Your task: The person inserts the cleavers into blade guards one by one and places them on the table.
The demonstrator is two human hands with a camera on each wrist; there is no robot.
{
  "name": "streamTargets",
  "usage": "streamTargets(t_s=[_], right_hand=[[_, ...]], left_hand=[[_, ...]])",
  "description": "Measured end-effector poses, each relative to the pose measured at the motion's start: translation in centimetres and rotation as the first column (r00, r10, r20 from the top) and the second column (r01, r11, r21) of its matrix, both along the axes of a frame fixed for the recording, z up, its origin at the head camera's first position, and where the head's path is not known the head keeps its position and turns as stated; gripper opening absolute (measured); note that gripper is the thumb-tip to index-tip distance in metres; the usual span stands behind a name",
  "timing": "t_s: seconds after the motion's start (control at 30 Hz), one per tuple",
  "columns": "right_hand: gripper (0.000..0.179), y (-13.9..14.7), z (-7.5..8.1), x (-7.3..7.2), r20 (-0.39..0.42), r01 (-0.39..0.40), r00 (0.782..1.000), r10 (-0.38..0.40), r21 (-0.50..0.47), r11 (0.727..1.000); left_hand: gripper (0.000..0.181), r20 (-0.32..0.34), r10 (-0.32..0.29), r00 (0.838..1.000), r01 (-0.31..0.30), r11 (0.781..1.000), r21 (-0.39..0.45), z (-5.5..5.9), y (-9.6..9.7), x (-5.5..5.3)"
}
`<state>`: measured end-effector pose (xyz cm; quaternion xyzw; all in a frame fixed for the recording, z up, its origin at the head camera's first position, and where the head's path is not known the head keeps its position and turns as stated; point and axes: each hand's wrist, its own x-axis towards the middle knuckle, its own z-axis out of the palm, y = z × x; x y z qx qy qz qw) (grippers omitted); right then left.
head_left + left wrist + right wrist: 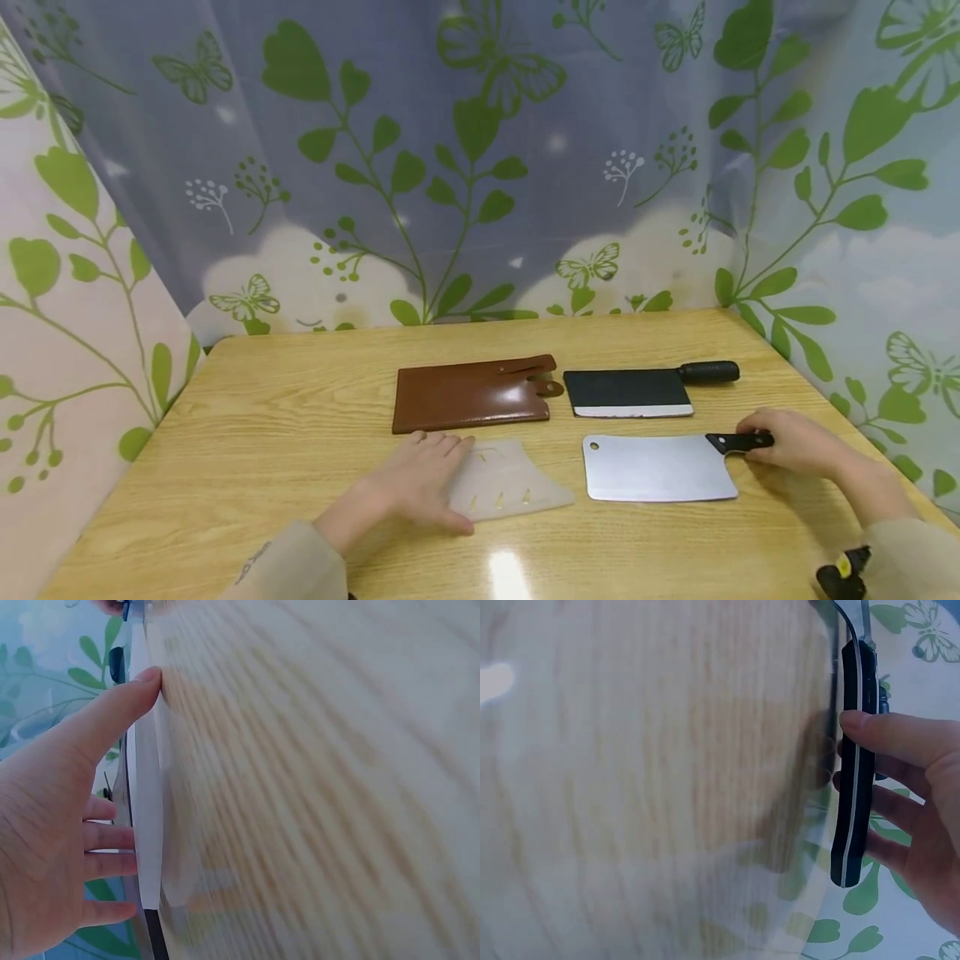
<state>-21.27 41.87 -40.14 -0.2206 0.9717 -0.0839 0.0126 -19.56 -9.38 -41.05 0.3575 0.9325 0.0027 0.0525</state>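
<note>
Silver cleaver (pixel 652 468) in right hand (pixel 798 446), white sheath (pixel 510 483) under left hand (pixel 416 479)

The right thumb and fingers pinch the cleaver's handle (pixel 853 814); its blade reaches left, just short of the white sheath. The left hand spreads wide over that sheath's left end. Beyond, a brown sheath (pixel 465 396) and a dark cleaver (pixel 630 388) lie on the wooden table (pixel 262 400).

Lt. wood table (pixel 285 392), leaf-print curtain (pixel 540 208) bhd.

A wood-grain table (pixel 262 383) bears a brown sheath (pixel 465 396), white slotted piece (pixel 506 482), black cleaver (pixel 630 390) and silver cleaver (pixel 660 468).
</note>
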Motion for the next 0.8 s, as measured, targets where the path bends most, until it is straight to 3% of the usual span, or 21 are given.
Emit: streamTargets(t_s=[0.17,0.37,0.53,0.67,0.8], right_hand=[[0.024,-0.1,0.5,0.4,0.036,0.036,0.999,-0.034,-0.040,0.999],[0.020,-0.8,1.2,0.8,0.067,0.084,0.995,-0.076,-0.121,0.989],[0.022,-1.5,1.7,1.0,0.060,0.102,0.994,-0.095,-0.120,0.988],[0.019,-2.0,2.1,1.4,0.037,0.088,0.996,-0.084,-0.125,0.988],[0.015,-2.7,2.4,1.8,0.008,0.049,0.999,-0.049,-0.141,0.989]], left_hand=[[0.108,0.008,0.009,1.000,-0.009,1.000,-0.008,0.2,0.3,0.0],[0.110,-0.064,-0.017,0.998,0.016,1.000,-0.018,0.7,0.5,0.1],[0.111,-0.132,-0.032,0.991,0.036,0.999,0.024,0.8,0.3,0.0],[0.110,-0.209,-0.047,0.977,0.066,0.994,0.083,0.7,-0.1,-0.1],[0.108,-0.302,-0.058,0.952,0.096,0.989,0.115,0.7,-0.6,-0.2]])
